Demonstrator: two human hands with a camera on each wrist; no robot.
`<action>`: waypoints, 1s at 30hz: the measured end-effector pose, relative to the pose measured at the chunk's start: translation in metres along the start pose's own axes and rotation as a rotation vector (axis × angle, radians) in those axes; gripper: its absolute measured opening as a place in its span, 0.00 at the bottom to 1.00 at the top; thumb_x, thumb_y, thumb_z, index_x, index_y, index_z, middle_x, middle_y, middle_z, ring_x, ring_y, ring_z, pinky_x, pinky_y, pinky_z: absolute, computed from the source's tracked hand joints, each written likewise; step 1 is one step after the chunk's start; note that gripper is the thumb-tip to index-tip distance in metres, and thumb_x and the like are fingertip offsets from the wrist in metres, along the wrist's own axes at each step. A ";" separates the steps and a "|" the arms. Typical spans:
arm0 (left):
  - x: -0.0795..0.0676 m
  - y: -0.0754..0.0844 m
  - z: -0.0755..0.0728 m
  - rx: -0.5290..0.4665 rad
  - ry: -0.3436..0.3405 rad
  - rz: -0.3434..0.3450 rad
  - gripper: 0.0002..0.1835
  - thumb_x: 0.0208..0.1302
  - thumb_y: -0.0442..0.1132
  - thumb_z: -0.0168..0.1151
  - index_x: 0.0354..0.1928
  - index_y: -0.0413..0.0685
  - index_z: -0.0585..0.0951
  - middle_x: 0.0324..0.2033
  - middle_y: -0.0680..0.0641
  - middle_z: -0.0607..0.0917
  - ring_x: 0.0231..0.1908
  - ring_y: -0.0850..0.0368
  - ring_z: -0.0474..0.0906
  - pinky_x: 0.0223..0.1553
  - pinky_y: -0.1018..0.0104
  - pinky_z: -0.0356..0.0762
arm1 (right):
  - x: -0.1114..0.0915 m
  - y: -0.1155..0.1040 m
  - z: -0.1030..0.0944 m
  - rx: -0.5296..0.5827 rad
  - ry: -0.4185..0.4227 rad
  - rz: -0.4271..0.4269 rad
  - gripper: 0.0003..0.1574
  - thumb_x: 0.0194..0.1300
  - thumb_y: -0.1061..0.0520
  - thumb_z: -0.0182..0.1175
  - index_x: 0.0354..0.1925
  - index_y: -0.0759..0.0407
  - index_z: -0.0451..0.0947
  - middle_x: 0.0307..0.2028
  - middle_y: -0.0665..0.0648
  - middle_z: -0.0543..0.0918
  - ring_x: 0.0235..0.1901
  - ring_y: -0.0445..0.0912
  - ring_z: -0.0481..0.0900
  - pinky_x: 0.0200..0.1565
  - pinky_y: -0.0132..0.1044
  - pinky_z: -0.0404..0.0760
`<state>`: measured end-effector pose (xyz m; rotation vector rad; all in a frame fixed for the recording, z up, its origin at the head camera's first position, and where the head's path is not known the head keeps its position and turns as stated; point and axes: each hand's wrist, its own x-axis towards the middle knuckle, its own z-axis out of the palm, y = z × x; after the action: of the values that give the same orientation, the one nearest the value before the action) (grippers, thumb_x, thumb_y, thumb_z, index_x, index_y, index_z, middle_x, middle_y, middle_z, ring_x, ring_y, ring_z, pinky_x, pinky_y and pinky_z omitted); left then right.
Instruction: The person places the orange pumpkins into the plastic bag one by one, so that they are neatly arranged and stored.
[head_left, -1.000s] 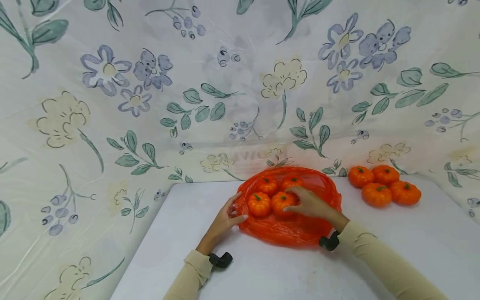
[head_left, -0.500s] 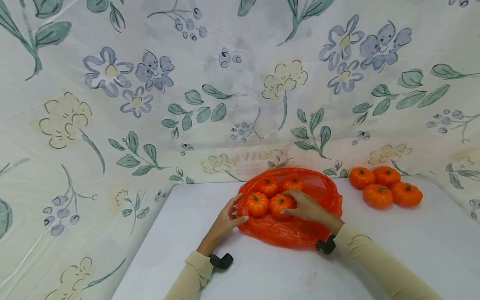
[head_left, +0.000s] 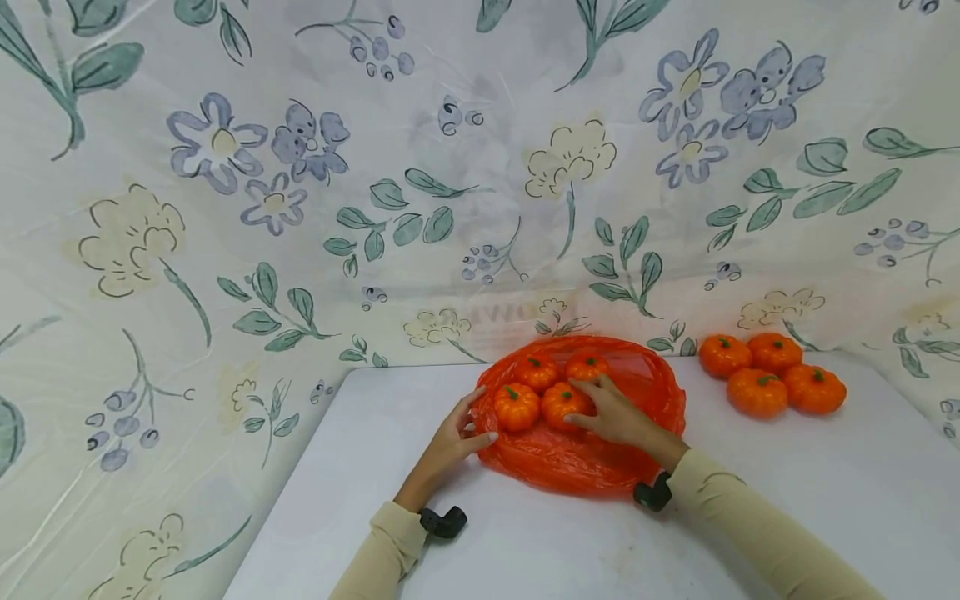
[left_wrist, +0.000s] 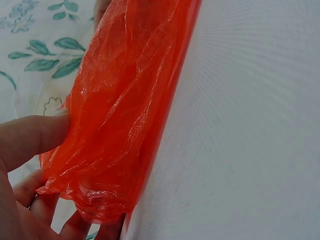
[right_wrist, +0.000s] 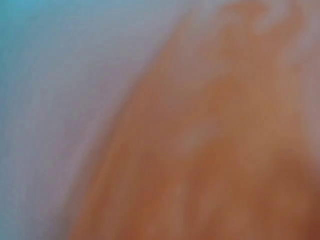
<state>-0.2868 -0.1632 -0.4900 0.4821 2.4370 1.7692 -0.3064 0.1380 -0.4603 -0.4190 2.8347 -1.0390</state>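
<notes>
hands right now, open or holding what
Left hand: holding the edge of the red bag.
Right hand: holding the front-right pumpkin in that bag.

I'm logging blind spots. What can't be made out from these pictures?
Head view: right side of the pumpkin the right hand holds, hidden by that hand.
Head view: the rest of the sleeves, cut off by the bottom edge.
Left wrist view: how far the left hand reaches behind the bag, which hides it.
Right wrist view: all detail, lost to blur.
</notes>
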 end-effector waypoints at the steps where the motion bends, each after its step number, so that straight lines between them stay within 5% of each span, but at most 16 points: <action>1: 0.000 0.000 0.000 -0.001 -0.001 0.002 0.41 0.63 0.41 0.65 0.77 0.57 0.59 0.68 0.43 0.70 0.54 0.48 0.73 0.54 0.60 0.75 | 0.000 0.000 0.000 0.004 0.003 -0.001 0.48 0.62 0.44 0.68 0.74 0.54 0.62 0.71 0.66 0.60 0.67 0.63 0.68 0.60 0.60 0.75; 19: 0.003 0.004 -0.001 -0.011 -0.011 0.016 0.42 0.63 0.40 0.65 0.77 0.54 0.59 0.71 0.41 0.67 0.57 0.45 0.73 0.59 0.54 0.76 | -0.001 0.001 -0.003 -0.023 0.026 -0.008 0.46 0.63 0.46 0.68 0.73 0.52 0.62 0.70 0.64 0.62 0.67 0.62 0.68 0.59 0.59 0.77; 30: 0.001 0.000 0.000 -0.021 0.003 -0.016 0.41 0.63 0.41 0.66 0.77 0.58 0.60 0.73 0.44 0.66 0.58 0.46 0.72 0.60 0.50 0.76 | -0.028 0.002 -0.043 -0.006 0.046 -0.114 0.40 0.64 0.50 0.68 0.69 0.61 0.66 0.65 0.65 0.74 0.61 0.61 0.76 0.53 0.52 0.83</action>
<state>-0.2882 -0.1631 -0.4898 0.4572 2.4153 1.7883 -0.2878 0.1741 -0.4295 -0.5711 2.8852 -1.0731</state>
